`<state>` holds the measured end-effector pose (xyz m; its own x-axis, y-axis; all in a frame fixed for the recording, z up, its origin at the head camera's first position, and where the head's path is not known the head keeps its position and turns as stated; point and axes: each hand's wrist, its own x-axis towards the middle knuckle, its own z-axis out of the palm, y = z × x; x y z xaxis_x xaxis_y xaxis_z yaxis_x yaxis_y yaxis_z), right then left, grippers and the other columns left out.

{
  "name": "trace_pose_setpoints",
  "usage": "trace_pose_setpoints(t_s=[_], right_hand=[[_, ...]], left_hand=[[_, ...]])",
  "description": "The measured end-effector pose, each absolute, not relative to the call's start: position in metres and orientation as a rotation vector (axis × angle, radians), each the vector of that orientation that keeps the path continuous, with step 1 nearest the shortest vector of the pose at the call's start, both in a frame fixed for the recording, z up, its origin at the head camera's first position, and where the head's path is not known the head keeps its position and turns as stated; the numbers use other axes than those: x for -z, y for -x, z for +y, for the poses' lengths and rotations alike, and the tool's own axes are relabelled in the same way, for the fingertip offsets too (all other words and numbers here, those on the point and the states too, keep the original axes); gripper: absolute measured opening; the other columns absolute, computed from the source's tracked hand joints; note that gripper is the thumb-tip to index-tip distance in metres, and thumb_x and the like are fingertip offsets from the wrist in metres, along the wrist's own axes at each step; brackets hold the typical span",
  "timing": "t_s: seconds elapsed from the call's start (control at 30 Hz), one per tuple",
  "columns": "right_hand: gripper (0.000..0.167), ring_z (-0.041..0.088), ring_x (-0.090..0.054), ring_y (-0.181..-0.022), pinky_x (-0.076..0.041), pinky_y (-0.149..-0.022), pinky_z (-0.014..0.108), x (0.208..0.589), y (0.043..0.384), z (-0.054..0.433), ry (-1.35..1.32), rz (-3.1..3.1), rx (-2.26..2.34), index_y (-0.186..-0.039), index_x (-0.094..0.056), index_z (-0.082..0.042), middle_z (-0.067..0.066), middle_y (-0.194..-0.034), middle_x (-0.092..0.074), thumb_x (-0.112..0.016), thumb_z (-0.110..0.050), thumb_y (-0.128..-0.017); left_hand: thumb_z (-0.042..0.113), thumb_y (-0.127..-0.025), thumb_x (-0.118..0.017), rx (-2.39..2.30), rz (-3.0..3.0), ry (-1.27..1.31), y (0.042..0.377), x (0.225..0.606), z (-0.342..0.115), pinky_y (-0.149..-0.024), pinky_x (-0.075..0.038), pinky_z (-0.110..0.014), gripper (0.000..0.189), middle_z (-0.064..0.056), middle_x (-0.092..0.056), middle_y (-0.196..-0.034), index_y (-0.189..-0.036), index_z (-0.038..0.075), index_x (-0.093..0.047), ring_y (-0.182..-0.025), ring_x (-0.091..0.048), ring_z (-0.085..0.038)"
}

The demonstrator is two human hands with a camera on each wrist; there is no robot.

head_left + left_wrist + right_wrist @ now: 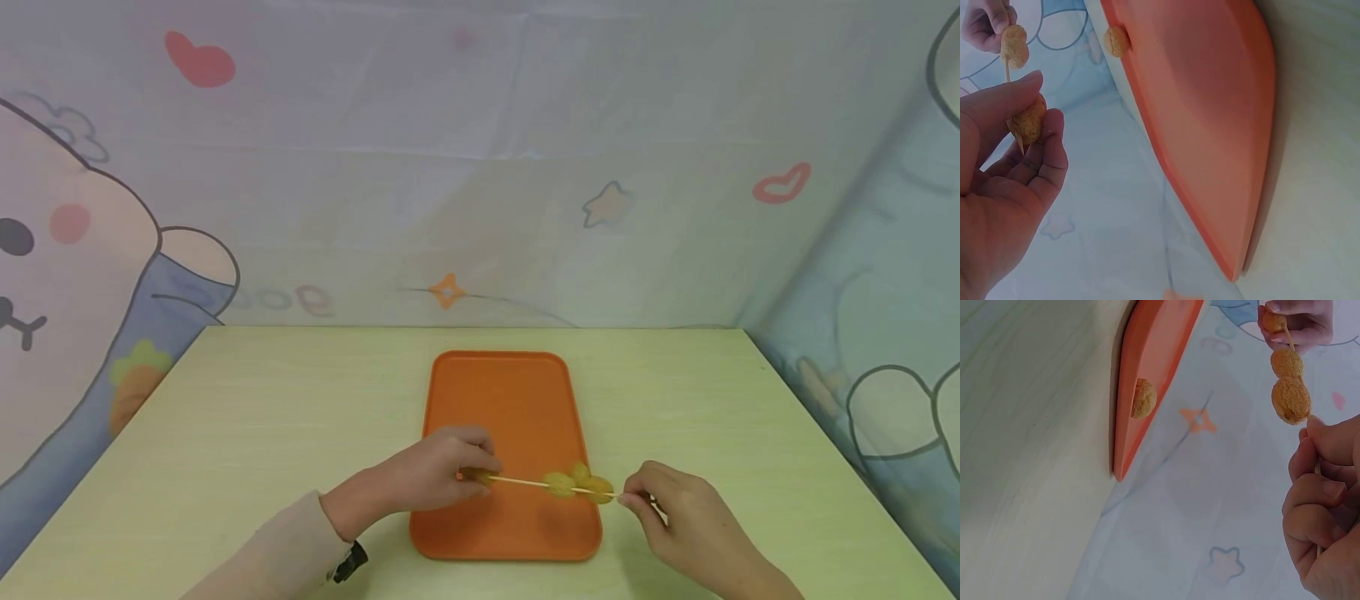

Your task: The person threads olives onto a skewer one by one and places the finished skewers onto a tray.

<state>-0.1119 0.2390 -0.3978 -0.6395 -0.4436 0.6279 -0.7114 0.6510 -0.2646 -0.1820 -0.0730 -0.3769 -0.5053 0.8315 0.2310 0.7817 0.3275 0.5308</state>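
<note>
A thin wooden skewer (pixel 519 481) lies nearly level above the orange tray (pixel 502 392). My right hand (pixel 693 521) grips its right end, fingers curled round the stick in the right wrist view. Two wrinkled golden-brown food balls (pixel 1290 400) sit on it, touching, close to the right fingertips. With thumb and fingers, my left hand (pixel 442 471) pinches another such ball (pixel 1027 122) at the skewer's other end. The pointed tip (pixel 1019 142) shows past this ball in the left wrist view. One loose ball (pixel 1144 399) rests on the tray by its right edge.
The tray stands on a pale wooden table (pixel 300 400), its raised rim (pixel 506 557) towards me. Behind the table hangs a printed cloth (pixel 480 167) with cartoon figures, hearts and stars. A dark band (pixel 349 562) shows at the left wrist, below a light sleeve (pixel 277 546).
</note>
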Motion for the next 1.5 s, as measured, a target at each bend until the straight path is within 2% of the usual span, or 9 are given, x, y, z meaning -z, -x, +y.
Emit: trace_pose_setpoints(t_s=[0.3, 0.53, 1.0, 1.5], right_hand=[[0.016, -0.007, -0.039, -0.062, -0.032, -0.053, 0.006, 0.400, 0.113, 0.237, -0.908, -2.321, -0.689, -0.081, -0.059, -0.019, -0.016, -0.076, -0.054, -0.059, -0.028, -0.095], [0.013, -0.008, -0.037, -0.062, -0.032, -0.053, 0.005, 0.401, 0.114, 0.235, -0.898, -2.339, -0.701, -0.080, -0.060, -0.019, -0.017, -0.075, -0.052, -0.067, -0.019, -0.090], [0.013, -0.008, -0.035, -0.061, -0.031, -0.053, 0.005, 0.402, 0.115, 0.231, -0.915, -2.325, -0.721, -0.080, -0.059, -0.019, -0.017, -0.073, -0.050, -0.066, -0.019, -0.091], [0.020, -0.008, -0.035, -0.061, -0.031, -0.053, 0.005, 0.401, 0.115, 0.227, -0.900, -2.357, -0.727, -0.080, -0.059, -0.018, -0.018, -0.073, -0.050, -0.075, -0.006, -0.081]], left_hand=[[0.001, -0.082, -0.074, -0.898, 2.510, -1.524, 0.181, 0.377, -0.069, -0.070, -0.049, -0.012, 0.020, -0.003, -0.059, -0.092, -0.101, -0.001, -0.073, -0.079, -0.059, -0.004], [0.001, -0.081, -0.075, -0.883, 2.511, -1.543, 0.182, 0.377, -0.066, -0.069, -0.048, -0.012, 0.020, -0.002, -0.059, -0.091, -0.101, 0.000, -0.073, -0.076, -0.056, -0.003], [0.002, -0.081, -0.075, -0.893, 2.522, -1.562, 0.181, 0.378, -0.061, -0.069, -0.048, -0.011, 0.024, -0.004, -0.061, -0.094, -0.105, 0.000, -0.071, -0.078, -0.058, -0.005], [0.001, -0.078, -0.078, -0.929, 2.519, -1.573, 0.180, 0.379, -0.055, -0.068, -0.047, -0.009, 0.023, -0.004, -0.063, -0.093, -0.100, 0.000, -0.071, -0.076, -0.057, -0.005]])
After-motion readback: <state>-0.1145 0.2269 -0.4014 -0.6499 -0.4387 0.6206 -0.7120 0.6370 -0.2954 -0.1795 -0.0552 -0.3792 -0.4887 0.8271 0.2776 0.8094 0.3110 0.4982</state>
